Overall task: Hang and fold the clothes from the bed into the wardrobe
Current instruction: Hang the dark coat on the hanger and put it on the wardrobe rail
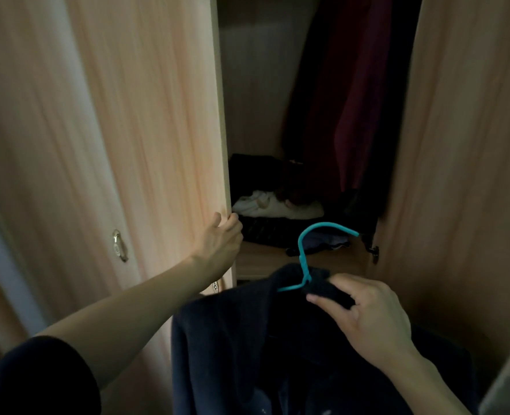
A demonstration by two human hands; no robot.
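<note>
A dark navy garment hangs on a teal hanger, low in the middle of the view, in front of the open wardrobe. My right hand grips the garment's collar at the hanger's shoulder, with the hook rising just above it. My left hand holds the edge of the left wardrobe door, fingers curled round it. Inside the wardrobe, dark red and black clothes hang at the right.
Folded clothes, white and dark, lie in a pile on the wardrobe shelf. The right door stands open at the right. A metal handle sits on the left door. The interior is dim.
</note>
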